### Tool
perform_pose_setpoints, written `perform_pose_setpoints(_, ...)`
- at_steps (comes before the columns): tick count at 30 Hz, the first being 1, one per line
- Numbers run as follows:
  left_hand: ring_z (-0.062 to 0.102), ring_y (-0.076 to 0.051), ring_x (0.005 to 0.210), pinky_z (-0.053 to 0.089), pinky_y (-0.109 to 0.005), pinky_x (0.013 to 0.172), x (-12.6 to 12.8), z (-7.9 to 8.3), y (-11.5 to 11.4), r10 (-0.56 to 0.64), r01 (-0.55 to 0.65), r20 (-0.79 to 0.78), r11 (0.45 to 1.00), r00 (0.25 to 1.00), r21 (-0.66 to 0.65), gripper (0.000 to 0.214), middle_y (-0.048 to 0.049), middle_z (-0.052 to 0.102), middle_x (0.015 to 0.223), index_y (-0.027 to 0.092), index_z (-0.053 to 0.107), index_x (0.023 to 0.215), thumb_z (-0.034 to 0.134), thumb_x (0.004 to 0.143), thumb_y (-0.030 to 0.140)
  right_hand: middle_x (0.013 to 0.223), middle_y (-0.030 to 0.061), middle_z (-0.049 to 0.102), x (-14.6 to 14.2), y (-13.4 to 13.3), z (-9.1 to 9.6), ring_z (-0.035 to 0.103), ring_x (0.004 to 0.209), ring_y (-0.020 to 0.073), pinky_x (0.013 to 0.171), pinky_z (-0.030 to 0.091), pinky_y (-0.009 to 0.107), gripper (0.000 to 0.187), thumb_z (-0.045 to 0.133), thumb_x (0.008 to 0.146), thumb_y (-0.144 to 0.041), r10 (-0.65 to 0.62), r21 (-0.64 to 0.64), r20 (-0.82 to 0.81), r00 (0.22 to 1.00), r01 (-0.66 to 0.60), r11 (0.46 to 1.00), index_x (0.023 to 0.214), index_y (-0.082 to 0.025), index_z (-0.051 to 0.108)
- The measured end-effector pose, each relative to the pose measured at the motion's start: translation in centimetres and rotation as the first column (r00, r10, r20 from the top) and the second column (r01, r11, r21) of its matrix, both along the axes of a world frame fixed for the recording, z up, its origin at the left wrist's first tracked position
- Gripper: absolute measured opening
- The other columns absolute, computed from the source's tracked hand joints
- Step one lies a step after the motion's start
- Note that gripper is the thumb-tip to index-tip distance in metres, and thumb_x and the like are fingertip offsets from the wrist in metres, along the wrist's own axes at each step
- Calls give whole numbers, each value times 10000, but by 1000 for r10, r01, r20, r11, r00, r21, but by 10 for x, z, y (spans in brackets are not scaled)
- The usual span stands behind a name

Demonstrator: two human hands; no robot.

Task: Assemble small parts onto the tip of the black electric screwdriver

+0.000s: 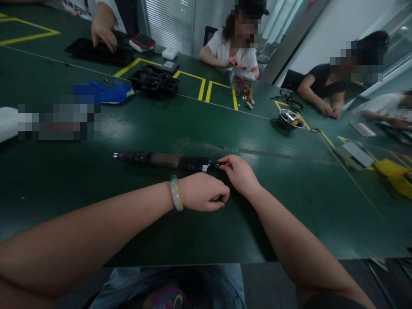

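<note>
A long, dark electric screwdriver (pixel 164 160) lies across the green table, its silver tip toward the left and a brown band around its middle. At the tool's rear end, the thumb and fingertips of my right hand (pixel 240 172) pinch the thin black tail piece, a small loop or cord end. My left hand (pixel 204 192), with a pale green bangle (pixel 176 193) at the wrist, hovers just in front of the tool's rear half. Its fingers are curled closed, and whatever they may hold is hidden.
Black plastic parts (pixel 154 80) and a blue glove (pixel 112 92) lie farther back. A metal bowl (pixel 289 119) with small items stands at the right, near a yellow bag (pixel 394 174). Across the table, several people work; one handles a metal box with coloured wires (pixel 243 88).
</note>
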State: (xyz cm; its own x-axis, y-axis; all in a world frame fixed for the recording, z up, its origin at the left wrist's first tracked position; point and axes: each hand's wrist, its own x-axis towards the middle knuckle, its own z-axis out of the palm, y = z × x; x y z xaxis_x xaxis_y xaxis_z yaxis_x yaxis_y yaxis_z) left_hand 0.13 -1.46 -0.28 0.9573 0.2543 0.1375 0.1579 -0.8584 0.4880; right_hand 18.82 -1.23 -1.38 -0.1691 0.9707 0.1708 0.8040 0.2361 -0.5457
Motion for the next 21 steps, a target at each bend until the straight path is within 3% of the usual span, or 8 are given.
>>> perform_pose_setpoints(4, 581, -126, 714, 425, -238, 690, -3, 2, 2, 8, -8, 9, 1000, 1000, -12, 100, 25, 634, 760, 227, 638, 914, 593, 854, 292, 956, 23, 669, 7, 1, 1, 604, 895, 152, 860, 459, 299, 140, 608, 870, -196, -42, 7, 27, 999, 42, 999, 989, -213, 680)
perform_pose_setpoints(7, 574, -124, 713, 415, -236, 673, -4, 3, 1, -7, 7, 12, 1000, 1000, -19, 100, 27, 626, 761, 230, 633, 918, 593, 856, 297, 950, 23, 676, 27, 1, 3, 609, 877, 158, 847, 457, 303, 146, 601, 868, -227, -102, 3, 72, 992, 102, 995, 989, -220, 684)
perform_pose_setpoints(12, 573, -124, 711, 395, -246, 635, -4, 3, 1, -18, 18, 11, 1000, 1000, -19, 101, 40, 614, 736, 239, 631, 931, 601, 853, 296, 928, 29, 697, 113, -14, 6, 629, 833, 179, 773, 454, 310, 234, 551, 865, -312, -296, -95, 161, 942, 314, 945, 1046, -231, 676)
perform_pose_setpoints(15, 576, -123, 710, 396, -255, 627, -4, 2, 2, -21, 21, 13, 1000, 1000, -15, 107, 42, 614, 734, 239, 635, 937, 608, 846, 288, 899, 56, 701, 190, -44, 7, 639, 786, 211, 713, 453, 335, 337, 530, 844, -386, -472, -140, 253, 844, 515, 846, 1109, -224, 662)
perform_pose_setpoints(19, 582, -120, 714, 402, -262, 631, -3, 0, 3, -18, 18, 21, 1000, 1000, -16, 103, 44, 620, 740, 238, 637, 929, 610, 845, 291, 928, 130, 706, 301, -107, 4, 651, 810, 288, 683, 451, 409, 430, 507, 811, -494, -666, -119, 371, 647, 744, 657, 1122, -250, 675)
perform_pose_setpoints(21, 582, -120, 714, 401, -261, 631, -3, -1, 3, -18, 18, 25, 1000, 1000, -18, 104, 45, 620, 736, 240, 637, 928, 603, 847, 297, 957, 159, 702, 351, -142, 0, 653, 819, 319, 662, 454, 440, 420, 522, 769, -527, -747, -86, 412, 522, 838, 538, 1064, -288, 702)
